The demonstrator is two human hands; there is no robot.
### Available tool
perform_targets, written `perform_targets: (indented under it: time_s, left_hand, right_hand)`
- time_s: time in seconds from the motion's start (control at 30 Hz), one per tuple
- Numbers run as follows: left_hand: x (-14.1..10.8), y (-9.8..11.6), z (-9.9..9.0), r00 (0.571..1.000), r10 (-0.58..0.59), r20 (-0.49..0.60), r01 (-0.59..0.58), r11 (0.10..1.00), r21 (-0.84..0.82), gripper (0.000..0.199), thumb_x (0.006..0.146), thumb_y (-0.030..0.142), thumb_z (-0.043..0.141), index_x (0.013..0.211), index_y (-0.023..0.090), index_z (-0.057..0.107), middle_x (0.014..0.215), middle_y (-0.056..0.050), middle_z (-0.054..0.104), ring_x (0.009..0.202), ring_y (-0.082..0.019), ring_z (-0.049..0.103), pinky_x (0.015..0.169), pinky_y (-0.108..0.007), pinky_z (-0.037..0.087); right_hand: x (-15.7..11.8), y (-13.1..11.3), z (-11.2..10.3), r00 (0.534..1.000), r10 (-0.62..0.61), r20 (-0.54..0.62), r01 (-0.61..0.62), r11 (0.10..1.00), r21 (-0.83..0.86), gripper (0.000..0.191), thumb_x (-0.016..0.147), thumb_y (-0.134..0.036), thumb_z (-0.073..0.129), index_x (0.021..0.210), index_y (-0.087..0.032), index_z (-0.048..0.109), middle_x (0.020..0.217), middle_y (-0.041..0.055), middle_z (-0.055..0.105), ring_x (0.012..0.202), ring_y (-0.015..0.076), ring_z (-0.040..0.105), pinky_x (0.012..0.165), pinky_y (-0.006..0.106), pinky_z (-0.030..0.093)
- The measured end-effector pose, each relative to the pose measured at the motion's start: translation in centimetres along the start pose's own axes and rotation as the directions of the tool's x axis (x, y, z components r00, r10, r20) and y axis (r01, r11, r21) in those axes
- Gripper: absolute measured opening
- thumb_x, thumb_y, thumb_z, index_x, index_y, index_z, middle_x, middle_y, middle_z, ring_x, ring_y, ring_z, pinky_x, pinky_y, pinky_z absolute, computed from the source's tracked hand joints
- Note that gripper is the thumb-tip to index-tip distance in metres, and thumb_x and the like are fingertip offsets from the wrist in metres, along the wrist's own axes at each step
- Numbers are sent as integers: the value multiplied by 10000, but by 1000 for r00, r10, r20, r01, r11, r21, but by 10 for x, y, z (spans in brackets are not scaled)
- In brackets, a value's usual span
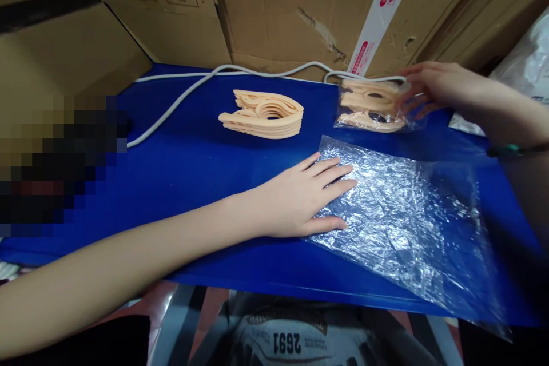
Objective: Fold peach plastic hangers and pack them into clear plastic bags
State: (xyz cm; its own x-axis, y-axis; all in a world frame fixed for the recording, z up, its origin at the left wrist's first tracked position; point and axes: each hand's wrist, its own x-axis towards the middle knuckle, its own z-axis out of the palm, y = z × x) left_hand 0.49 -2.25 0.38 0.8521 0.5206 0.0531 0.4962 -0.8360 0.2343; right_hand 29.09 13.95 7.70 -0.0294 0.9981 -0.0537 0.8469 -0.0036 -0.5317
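Note:
My left hand (302,197) lies flat with fingers spread on the left end of a clear plastic bag (407,211), which is spread flat and crinkled on the blue tabletop. My right hand (433,88) is at the back right, fingers apart and slightly bent, over the right end of a clear packet (372,104) of peach plastic pieces that look like folded hangers. Whether its fingertips touch the packet is hard to tell. Beyond my left hand stands an unwrapped stack of similar peach folded hangers (268,117), with neither hand on it.
Cardboard boxes (283,17) wall off the back, and another box (55,57) is at the left. A white cable (171,106) runs along the rear of the blue table (180,183). White plastic wrapping (525,63) lies at the right. Part of the left side is pixelated.

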Motion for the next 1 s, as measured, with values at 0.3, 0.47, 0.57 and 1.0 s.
perform_targets:
  time_s: [0.3, 0.47, 0.57, 1.0]
  left_hand:
    - [-2, -1, 2, 1000, 6, -27, -7, 1000, -10, 706, 1068, 610, 414, 1601, 148, 403, 1716, -114, 330, 1611, -313, 262, 1328, -517, 188]
    - [-2, -1, 3, 999, 8, -41, -8, 1000, -4, 704, 1063, 622, 416, 1591, 155, 413, 1710, -115, 342, 1606, -315, 276, 1325, -513, 196]
    - [-2, 0, 3, 999, 9, -41, -9, 1000, -1, 705, 1060, 625, 423, 1588, 158, 413, 1709, -119, 344, 1604, -313, 281, 1322, -508, 203]
    - [-1, 0, 3, 999, 2, -32, -2, 1000, 5, 713, 1065, 625, 405, 1597, 150, 404, 1715, -119, 331, 1609, -316, 267, 1325, -515, 194]
  right_hand:
    - [-54, 16, 2, 993, 74, -87, -55, 978, 202, 533, 954, -536, 582, 1373, -209, 618, 1089, 149, 748, 822, 231, 708, 639, 374, 546]
    - [-78, 19, 12, 950, -183, -252, 19, 842, -539, 474, 918, -444, 533, 1272, -191, 720, 920, 162, 757, 888, 346, 713, 713, 461, 503]
    - [-84, 12, 16, 931, -217, -294, -73, 677, -732, 493, 945, -368, 397, 1257, -166, 722, 928, 223, 761, 904, 397, 727, 636, 442, 440]
    - [-75, -13, 42, 943, -324, -82, 160, 653, -740, 489, 952, -540, 429, 746, -197, 711, 665, 150, 671, 738, 330, 677, 711, 458, 439]
